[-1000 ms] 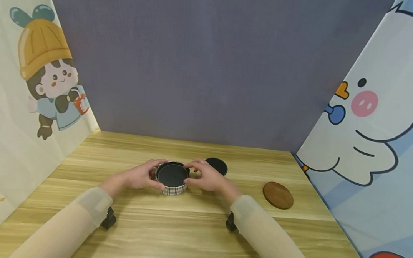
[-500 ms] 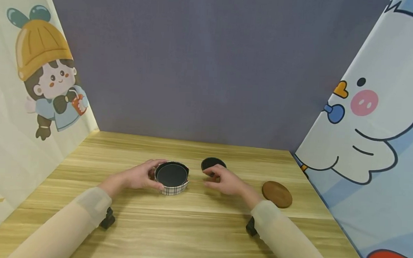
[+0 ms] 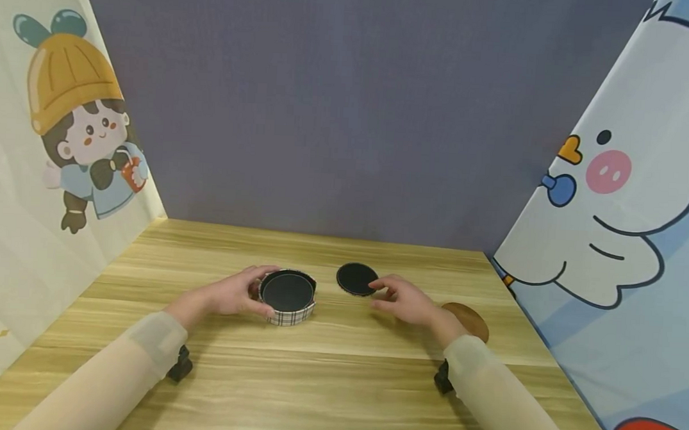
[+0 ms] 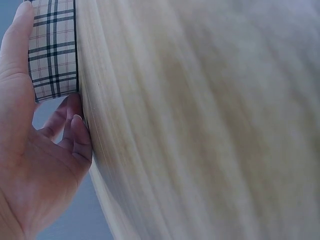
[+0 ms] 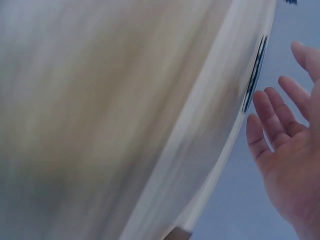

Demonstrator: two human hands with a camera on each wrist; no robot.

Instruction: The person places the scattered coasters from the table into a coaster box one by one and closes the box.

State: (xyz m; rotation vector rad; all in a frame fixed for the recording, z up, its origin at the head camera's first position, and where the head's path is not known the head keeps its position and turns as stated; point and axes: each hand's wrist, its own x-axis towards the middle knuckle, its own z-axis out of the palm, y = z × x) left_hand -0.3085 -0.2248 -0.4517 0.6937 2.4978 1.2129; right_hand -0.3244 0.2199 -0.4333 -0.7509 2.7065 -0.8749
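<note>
My left hand point(image 3: 240, 292) holds the left side of a round plaid coaster holder point(image 3: 290, 318), thumb at the near side and fingers at the far side. Its checked wall point(image 4: 52, 50) shows in the left wrist view. A black round coaster point(image 3: 286, 291) lies inside it, and a gap opens in the wall on the right. Another black coaster point(image 3: 354, 278) lies flat to the right; in the right wrist view its edge point(image 5: 254, 75) looks layered. My right hand point(image 3: 407, 301) hovers by that coaster's right edge, fingers loosely bent and holding nothing. Whether a fingertip touches it I cannot tell.
A brown round disc point(image 3: 471, 321) lies on the wood-grain table point(image 3: 313, 393), partly hidden behind the right forearm. A grey panel point(image 3: 337, 112) rises behind the table's far edge. Cartoon-printed sheets flank both sides.
My right hand has left the holder, passed over the separate black coaster and moved right to its edge. The left hand still holds the plaid holder in place.
</note>
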